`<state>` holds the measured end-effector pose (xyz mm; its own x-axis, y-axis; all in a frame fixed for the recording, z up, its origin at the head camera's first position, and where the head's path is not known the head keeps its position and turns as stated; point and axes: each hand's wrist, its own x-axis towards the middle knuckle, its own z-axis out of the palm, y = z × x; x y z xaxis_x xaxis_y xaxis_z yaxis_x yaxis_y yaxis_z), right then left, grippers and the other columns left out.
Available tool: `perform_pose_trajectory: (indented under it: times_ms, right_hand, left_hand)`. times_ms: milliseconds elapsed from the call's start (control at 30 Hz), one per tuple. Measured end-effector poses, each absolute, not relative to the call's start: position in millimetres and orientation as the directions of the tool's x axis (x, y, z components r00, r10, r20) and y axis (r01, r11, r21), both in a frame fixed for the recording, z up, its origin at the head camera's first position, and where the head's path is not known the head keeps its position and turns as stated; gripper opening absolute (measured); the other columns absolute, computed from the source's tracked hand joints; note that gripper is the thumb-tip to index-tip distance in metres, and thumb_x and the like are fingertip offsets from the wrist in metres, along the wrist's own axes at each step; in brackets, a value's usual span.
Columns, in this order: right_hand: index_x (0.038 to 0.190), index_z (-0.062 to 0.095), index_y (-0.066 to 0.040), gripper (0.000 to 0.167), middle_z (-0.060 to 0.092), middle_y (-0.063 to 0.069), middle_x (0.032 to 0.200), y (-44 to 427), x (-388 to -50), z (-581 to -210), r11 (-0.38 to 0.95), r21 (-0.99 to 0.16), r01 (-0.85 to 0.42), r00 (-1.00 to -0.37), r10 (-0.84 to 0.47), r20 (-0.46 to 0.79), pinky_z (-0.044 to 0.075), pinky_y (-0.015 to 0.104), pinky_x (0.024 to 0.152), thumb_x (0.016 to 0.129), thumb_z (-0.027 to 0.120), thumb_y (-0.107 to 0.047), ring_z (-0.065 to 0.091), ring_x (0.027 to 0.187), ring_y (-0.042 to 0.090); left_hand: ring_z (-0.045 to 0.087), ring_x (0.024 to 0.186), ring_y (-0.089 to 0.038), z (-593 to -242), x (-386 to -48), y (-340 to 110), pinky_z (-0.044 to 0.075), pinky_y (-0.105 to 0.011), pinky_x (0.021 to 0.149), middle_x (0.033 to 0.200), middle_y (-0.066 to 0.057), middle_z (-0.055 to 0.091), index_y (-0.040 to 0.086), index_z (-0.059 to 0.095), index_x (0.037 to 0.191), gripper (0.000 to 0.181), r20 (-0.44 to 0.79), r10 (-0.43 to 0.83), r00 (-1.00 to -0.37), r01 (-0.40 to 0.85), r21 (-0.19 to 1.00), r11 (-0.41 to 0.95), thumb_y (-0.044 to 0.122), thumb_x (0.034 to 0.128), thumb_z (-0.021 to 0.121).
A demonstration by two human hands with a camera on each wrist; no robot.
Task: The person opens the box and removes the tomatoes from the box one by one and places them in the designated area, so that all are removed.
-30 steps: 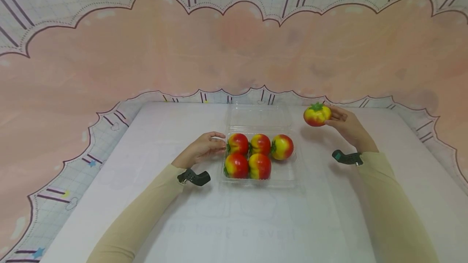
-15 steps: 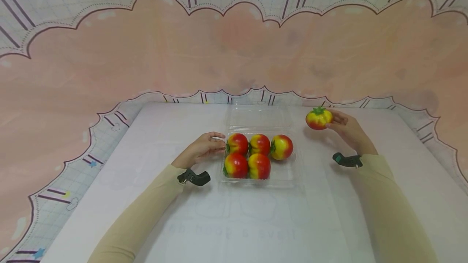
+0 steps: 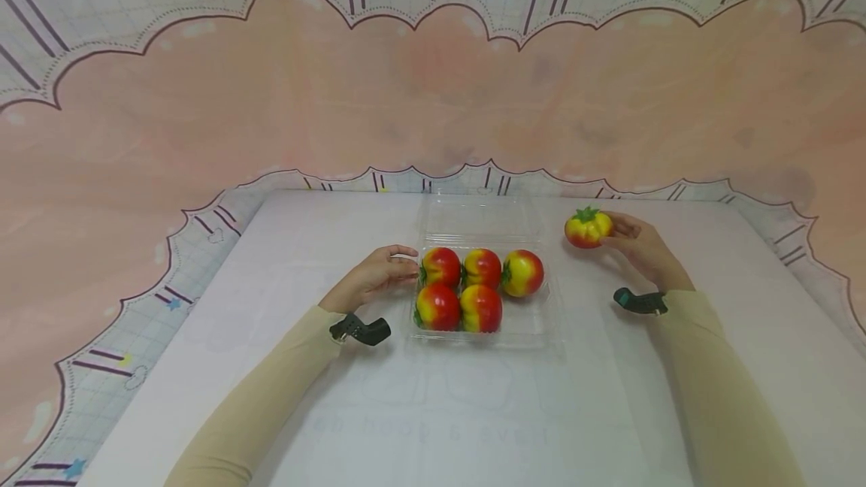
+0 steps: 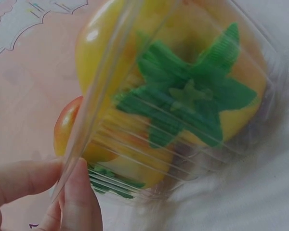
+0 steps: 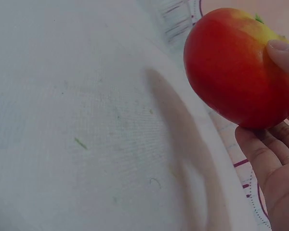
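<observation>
In the head view, my right hand holds a red-and-yellow tomato with a green star-shaped calyx, raised right of the clear plastic box. The right wrist view shows the thumb and fingers around this tomato, its red underside facing the camera. My left hand is at the box's left side. In the left wrist view, thumb and fingers pinch the thin clear wall of the box. Several similar tomatoes lie in the box in two rows; the front right spot holds none.
The box's clear lid lies folded back behind it. A white cloth-like surface covers the table. A peach patterned curtain rises along the back and sides. Dark wrist cameras sit on both wrists.
My right hand, with the tomato, has come slightly down and nearer, still right of the box. The left hand stays at the box's left side.
</observation>
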<state>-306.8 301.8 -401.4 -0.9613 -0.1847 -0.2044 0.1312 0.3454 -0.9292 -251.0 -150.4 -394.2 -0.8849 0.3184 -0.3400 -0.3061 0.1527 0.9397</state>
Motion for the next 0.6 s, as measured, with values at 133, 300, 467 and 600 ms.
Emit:
perform_pose_trajectory:
  times_ms: [133,300,467,600]
  right_hand:
    - [0.15,0.019,-0.013,0.071,0.007,0.011,0.158,302.0,-307.2,-403.7,0.357,-0.924,0.135,-0.96,-0.184,-0.211,0.017,0.045,0.117,0.092,0.059,-0.02,0.007,0.146,0.029]
    - [0.15,0.018,-0.009,0.071,0.007,0.011,0.158,301.5,-309.2,-406.6,0.339,-0.93,0.143,-0.958,-0.188,-0.216,0.017,0.044,0.117,0.092,0.059,-0.015,0.007,0.146,0.029]
    - [0.15,0.018,-0.008,0.071,0.008,0.011,0.158,301.6,-310.3,-409.9,0.342,-0.928,0.148,-0.955,-0.194,-0.224,0.018,0.043,0.117,0.092,0.059,-0.014,0.009,0.146,0.029]
    - [0.15,0.017,-0.008,0.071,0.007,0.011,0.158,301.4,-310.5,-411.8,0.347,-0.925,0.154,-0.952,-0.198,-0.233,0.018,0.043,0.116,0.092,0.058,-0.014,0.008,0.146,0.029]
  left_hand:
    - [0.063,0.077,-0.006,-394.7,-251.8,-150.4,0.055,-0.017,0.077,0.088,0.003,0.061,-0.006,0.036,0.135,0.045,-0.332,0.33,-0.884,-0.305,0.943,0.132,0.005,0.0942,0.051]
    - [0.063,0.076,-0.005,-394.2,-251.9,-150.3,0.055,-0.017,0.077,0.087,0.005,0.061,-0.007,0.034,0.135,0.046,-0.326,0.339,-0.883,-0.303,0.945,0.12,0.006,0.0944,0.051]
    - [0.063,0.076,-0.005,-393.5,-251.3,-149.9,0.055,-0.017,0.076,0.087,0.005,0.061,-0.007,0.034,0.136,0.046,-0.335,0.334,-0.881,-0.316,0.942,0.111,0.005,0.0946,0.051]
    - [0.062,0.076,-0.006,-393.7,-250.9,-149.5,0.055,-0.016,0.075,0.085,0.006,0.062,-0.006,0.034,0.135,0.045,-0.345,0.328,-0.879,-0.332,0.938,0.097,0.005,0.0945,0.051]
